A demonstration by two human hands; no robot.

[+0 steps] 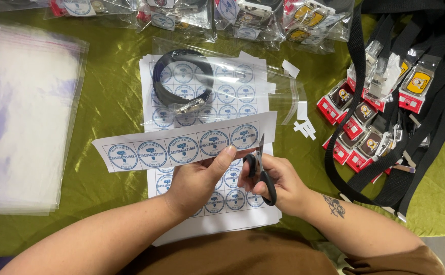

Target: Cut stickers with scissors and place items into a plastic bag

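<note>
Left hand (194, 183): grip clamped on white label strip (181, 146), 5 round blue labels.
Right hand (278, 186): grip closed around black scissors (262, 170).
Beneath: label sheets (207, 97).
Left: clear bags (23, 117).

The desk (105, 102) was covered in shiny olive-green cloth. The paper strip (181, 147) was white with round blue-and-white stickers in a row, same pattern as the sheet (232, 91) under it at 12 o'clock. Scissors (263, 178) had black handles. Over at 3 o'clock, the straps (436, 117) were black and the buckle packs (342, 102) red with yellow bits. At 9 o'clock, the clear bags (23, 112) looked whitish-purple.
</note>
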